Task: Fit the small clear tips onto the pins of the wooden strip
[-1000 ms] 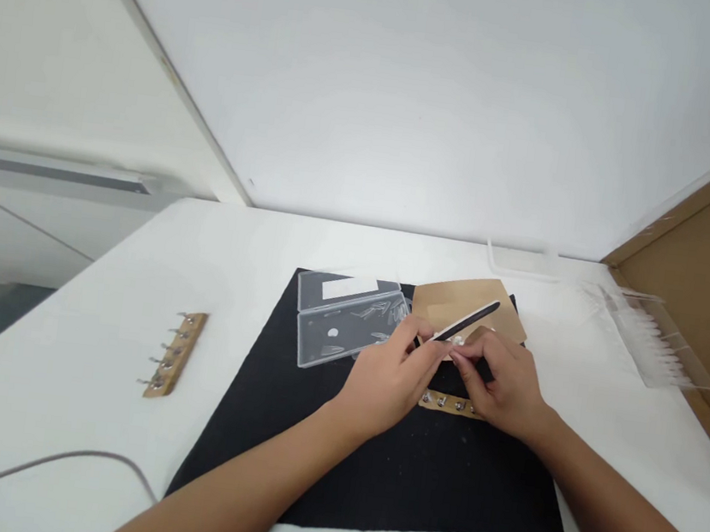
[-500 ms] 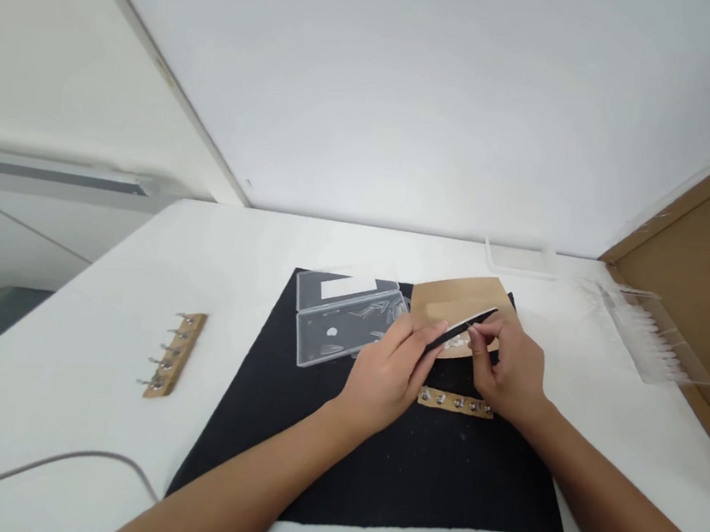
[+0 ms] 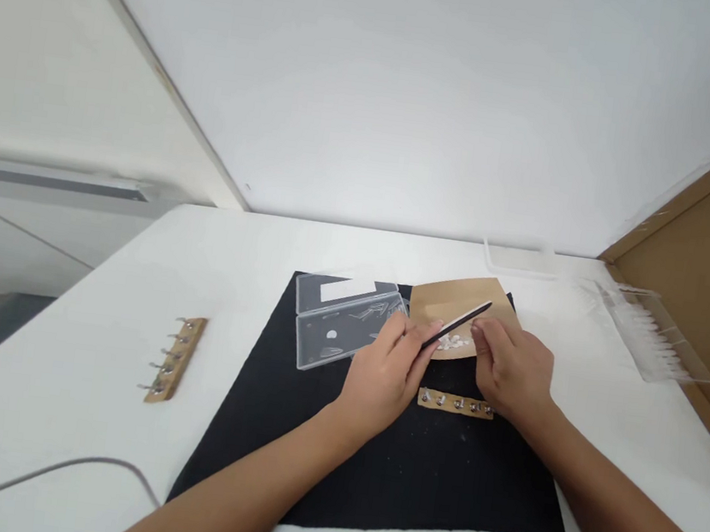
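Observation:
My left hand is closed around one end of a nail file, a slim strip with a dark edge and a pale face. The file points up and to the right. Close to its far tip, my right hand is pinched, thumb against fingers; whatever is between them is too small to make out. Beneath the file lies a brown paper sheet with a pile of small white pieces. A cardboard strip with several metal clips rests below the hands on a black cloth.
Left of the hands, an open clear plastic box holds clear nail tips. Another cardboard strip with clips sits on the white table at left, above a cable. A clear tray of white nail tips lies at right, beside a brown panel.
My right hand has drawn slightly right, off the file's tip. The file has tipped down a little, leaving more of the white pieces in sight.

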Available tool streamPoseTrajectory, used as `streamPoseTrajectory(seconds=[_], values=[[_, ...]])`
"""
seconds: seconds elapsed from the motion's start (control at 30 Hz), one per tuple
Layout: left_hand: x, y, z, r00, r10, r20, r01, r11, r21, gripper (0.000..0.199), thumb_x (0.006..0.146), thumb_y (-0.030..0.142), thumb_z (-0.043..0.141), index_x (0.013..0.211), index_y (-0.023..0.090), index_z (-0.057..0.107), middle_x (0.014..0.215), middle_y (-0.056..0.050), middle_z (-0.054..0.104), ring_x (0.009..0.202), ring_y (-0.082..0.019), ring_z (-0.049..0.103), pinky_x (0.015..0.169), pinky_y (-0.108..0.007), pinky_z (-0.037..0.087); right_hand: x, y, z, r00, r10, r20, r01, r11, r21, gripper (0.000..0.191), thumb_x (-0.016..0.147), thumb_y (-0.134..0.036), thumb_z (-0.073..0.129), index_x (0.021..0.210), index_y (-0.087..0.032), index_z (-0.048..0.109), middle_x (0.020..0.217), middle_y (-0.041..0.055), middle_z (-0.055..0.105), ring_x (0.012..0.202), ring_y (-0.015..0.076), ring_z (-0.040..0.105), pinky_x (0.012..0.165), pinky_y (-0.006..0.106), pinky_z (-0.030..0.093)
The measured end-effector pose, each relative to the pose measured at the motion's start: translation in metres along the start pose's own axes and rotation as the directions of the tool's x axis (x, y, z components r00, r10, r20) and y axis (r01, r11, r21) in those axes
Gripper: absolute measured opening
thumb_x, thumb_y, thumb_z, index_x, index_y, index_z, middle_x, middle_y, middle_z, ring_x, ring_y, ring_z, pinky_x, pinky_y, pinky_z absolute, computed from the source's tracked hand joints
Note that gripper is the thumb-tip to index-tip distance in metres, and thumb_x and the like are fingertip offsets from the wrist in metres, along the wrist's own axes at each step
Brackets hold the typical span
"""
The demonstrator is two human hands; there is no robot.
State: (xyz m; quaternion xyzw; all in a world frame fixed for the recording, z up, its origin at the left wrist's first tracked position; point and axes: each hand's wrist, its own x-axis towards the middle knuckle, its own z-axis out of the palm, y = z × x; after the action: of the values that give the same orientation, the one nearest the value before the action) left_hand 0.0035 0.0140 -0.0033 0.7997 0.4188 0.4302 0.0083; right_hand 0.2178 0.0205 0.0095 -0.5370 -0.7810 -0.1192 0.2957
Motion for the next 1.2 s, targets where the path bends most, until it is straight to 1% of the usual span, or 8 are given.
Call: streamPoseTrajectory(seconds=[0.1,0.27,0.43,0.6,0.73,0.83,1.03,1.2], values=[[0.001,-0.001,0.0,1.0,-0.017,0.012,0.017,1.0,-0.023,0.024,0.109,0.024,0.055,0.131,0.02,0.063,0.099,-0.006,0.063,0.082,-0.015,0.066,0.069,-0.024,0.059,0.001,0.001,0.003,1.0,0.012,0.025,-0.016,0.992,0.124,0.022,0.109,-0.026,0.048,0.098,-0.024,0.068,0.089,0.0044,0.074,0.072,0.0188,0.063,0.058,0.033,0.036],[0.0,0.0,0.0,0.999,-0.002,0.044,0.0,0.999,0.039,0.023,0.11,0.022,0.05,0.131,0.022,0.06,0.105,-0.008,0.066,0.082,-0.016,0.069,0.061,-0.021,0.055,0.004,0.005,0.006,0.996,0.088,-0.021,-0.079,0.956,0.283,0.022,0.109,-0.021,0.043,0.108,-0.025,0.065,0.1,0.0072,0.074,0.087,0.0225,0.068,0.068,0.034,0.048],[-0.003,0.001,0.001,0.996,-0.002,0.093,-0.007,0.996,0.087,0.03,0.11,0.021,0.046,0.139,0.021,0.054,0.106,-0.009,0.069,0.082,-0.02,0.072,0.059,-0.023,0.056,0.005,0.011,0.011,0.987,0.151,0.058,-0.162,0.94,0.299,0.019,0.109,-0.022,0.039,0.105,-0.024,0.057,0.094,0.0069,0.07,0.087,0.0246,0.069,0.072,0.036,0.05],[-0.001,0.001,-0.001,0.979,-0.132,0.157,0.125,0.991,0.052,0.033,0.109,0.02,0.042,0.141,0.02,0.052,0.121,-0.013,0.074,0.098,-0.025,0.077,0.071,-0.031,0.063,0.004,0.012,0.011,0.988,0.099,0.119,-0.13,0.949,0.289,0.021,0.109,-0.021,0.039,0.105,-0.024,0.059,0.096,0.0061,0.071,0.088,0.024,0.07,0.073,0.036,0.051],[0.0,0.001,-0.003,0.972,-0.141,0.19,0.142,0.99,0.012,0.031,0.11,0.022,0.042,0.138,0.019,0.053,0.122,-0.013,0.076,0.104,-0.026,0.078,0.078,-0.033,0.064,0.003,0.013,0.007,0.987,0.01,0.158,-0.055,0.957,0.283,0.035,0.098,-0.005,0.045,0.115,-0.027,0.068,0.093,0.0017,0.074,0.083,0.0204,0.07,0.066,0.032,0.049],[0.001,0.003,-0.004,0.965,-0.146,0.219,0.153,0.988,-0.013,0.031,0.111,0.026,0.04,0.138,0.019,0.054,0.122,-0.013,0.077,0.105,-0.026,0.079,0.08,-0.035,0.064,0.002,0.016,0.007,0.991,-0.021,0.134,-0.027,0.939,0.343,0.046,0.095,-0.002,0.046,0.126,-0.029,0.067,0.092,-0.0009,0.076,0.082,0.0187,0.071,0.07,0.031,0.053],[0.004,0.009,-0.009,0.926,-0.222,0.307,0.243,0.969,-0.035,0.04,0.114,0.032,0.031,0.142,0.02,0.056,0.119,-0.011,0.079,0.1,-0.027,0.08,0.083,-0.038,0.063,0.001,0.018,0.011,0.978,0.178,0.11,-0.209,0.866,0.455,0.008,0.108,-0.027,0.052,0.115,-0.025,0.056,0.091,0.0007,0.079,0.066,0.017,0.071,0.062,0.032,0.053],[0.008,0.012,-0.01,0.879,-0.302,0.37,0.345,0.937,-0.054,0.045,0.114,0.039,0.028,0.141,0.023,0.06,0.111,-0.009,0.081,0.093,-0.028,0.08,0.077,-0.038,0.061,0.001,0.016,0.008,0.995,0.102,0.013,-0.094,0.852,0.514,0.004,0.107,-0.024,0.054,0.107,-0.026,0.057,0.089,0.0004,0.077,0.065,0.015,0.067,0.058,0.029,0.051]])
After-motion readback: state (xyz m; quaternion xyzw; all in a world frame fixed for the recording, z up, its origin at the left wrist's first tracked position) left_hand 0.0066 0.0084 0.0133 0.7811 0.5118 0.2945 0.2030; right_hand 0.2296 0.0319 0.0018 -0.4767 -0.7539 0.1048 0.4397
